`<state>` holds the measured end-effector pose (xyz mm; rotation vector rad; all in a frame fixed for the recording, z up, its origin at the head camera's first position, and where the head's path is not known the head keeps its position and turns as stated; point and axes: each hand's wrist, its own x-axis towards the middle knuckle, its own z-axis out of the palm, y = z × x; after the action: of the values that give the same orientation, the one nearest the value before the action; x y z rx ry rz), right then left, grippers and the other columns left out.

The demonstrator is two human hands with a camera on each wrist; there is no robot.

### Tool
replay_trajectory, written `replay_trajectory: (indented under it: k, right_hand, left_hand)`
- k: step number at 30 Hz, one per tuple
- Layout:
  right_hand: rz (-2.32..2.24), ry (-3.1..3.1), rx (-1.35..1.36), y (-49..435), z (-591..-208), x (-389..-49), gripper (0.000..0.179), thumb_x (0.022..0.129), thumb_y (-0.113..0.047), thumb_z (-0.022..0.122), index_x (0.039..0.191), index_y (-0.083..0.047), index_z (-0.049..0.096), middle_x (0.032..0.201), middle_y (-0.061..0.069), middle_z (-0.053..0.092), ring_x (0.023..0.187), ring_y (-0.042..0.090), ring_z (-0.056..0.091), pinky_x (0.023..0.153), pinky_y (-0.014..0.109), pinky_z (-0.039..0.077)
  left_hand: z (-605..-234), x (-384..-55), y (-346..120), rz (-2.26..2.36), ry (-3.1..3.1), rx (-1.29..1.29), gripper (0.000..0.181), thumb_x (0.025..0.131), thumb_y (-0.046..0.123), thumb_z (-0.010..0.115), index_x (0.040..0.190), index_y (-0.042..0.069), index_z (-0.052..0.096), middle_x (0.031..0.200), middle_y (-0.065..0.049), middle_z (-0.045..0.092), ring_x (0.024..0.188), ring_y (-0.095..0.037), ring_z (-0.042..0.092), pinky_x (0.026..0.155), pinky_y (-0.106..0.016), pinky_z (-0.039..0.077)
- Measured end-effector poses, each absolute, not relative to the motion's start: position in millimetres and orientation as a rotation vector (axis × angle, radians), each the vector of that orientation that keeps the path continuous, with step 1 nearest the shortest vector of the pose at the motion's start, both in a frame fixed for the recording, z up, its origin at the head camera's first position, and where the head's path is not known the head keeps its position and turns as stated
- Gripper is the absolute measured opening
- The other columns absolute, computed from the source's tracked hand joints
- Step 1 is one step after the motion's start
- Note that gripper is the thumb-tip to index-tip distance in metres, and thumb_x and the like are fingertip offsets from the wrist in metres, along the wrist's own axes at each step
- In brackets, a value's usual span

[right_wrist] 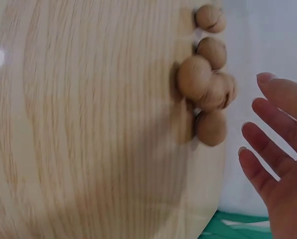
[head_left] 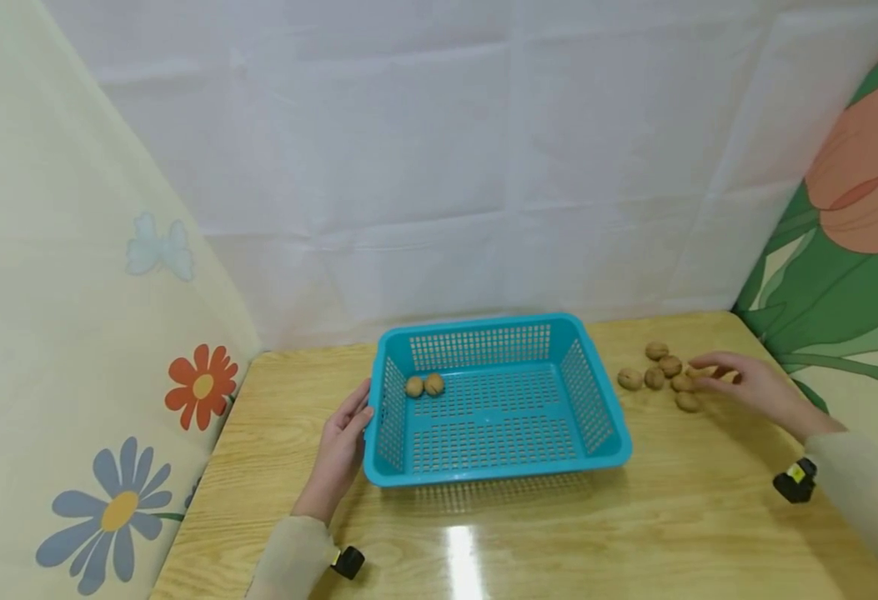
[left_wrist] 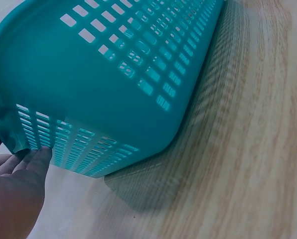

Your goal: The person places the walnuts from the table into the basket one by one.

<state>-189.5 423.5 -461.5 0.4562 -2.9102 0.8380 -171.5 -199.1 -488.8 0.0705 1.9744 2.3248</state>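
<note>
A blue plastic basket [head_left: 500, 472] with perforated walls stands on the table. Two walnuts [head_left: 434, 384] lie inside, near its left end. My left hand [head_left: 339, 446] grips the basket's left rim, thumb on top; in the left wrist view its fingers [left_wrist: 38, 162] bend under the rim against the outer wall. To the right of the basket lies a loose group of several walnuts [head_left: 654, 377]. Above the group's right side hovers my right hand [head_left: 757, 387], fingers loosely bent and spread. In the right wrist view this hand [right_wrist: 283, 144] holds nothing and is apart from the walnuts [right_wrist: 194, 78].
The wooden table [head_left: 679, 517] ends at a white cloth backdrop [head_left: 408, 167] behind the basket. A flower-printed cloth [head_left: 48, 333] bounds the left side, and another printed cloth [head_left: 859, 275] the right. Each sleeve carries a small black wrist camera [head_left: 348, 562].
</note>
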Motion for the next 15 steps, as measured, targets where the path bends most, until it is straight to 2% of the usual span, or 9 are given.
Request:
replay_trajectory:
  k: [7,15]
  right_hand:
    - [0.808,-3.001,0.375,442,-474,-198,0.042,0.103,-0.017,0.068,0.139,0.004,0.061,0.133,0.034,0.060,0.095,0.031,0.065,0.061,0.031,0.052]
    - [0.861,-3.028,0.341,445,-488,-204,0.048,0.100,-0.012,0.070,0.140,0.011,0.056,0.120,0.034,0.064,0.091,0.032,0.065,0.061,0.030,0.053]
  left_hand:
    - [-489,-172,-200,2.335,1.963,0.091,0.059,0.111,0.014,0.050,0.164,0.003,0.028,0.168,-0.016,0.031,0.129,0.003,0.054,0.105,-0.020,0.050]
    - [-491,-172,-200,2.346,1.970,0.092,0.058,0.111,0.013,0.049,0.163,0.002,0.029,0.167,-0.018,0.032,0.127,0.004,0.056,0.104,-0.020,0.050]
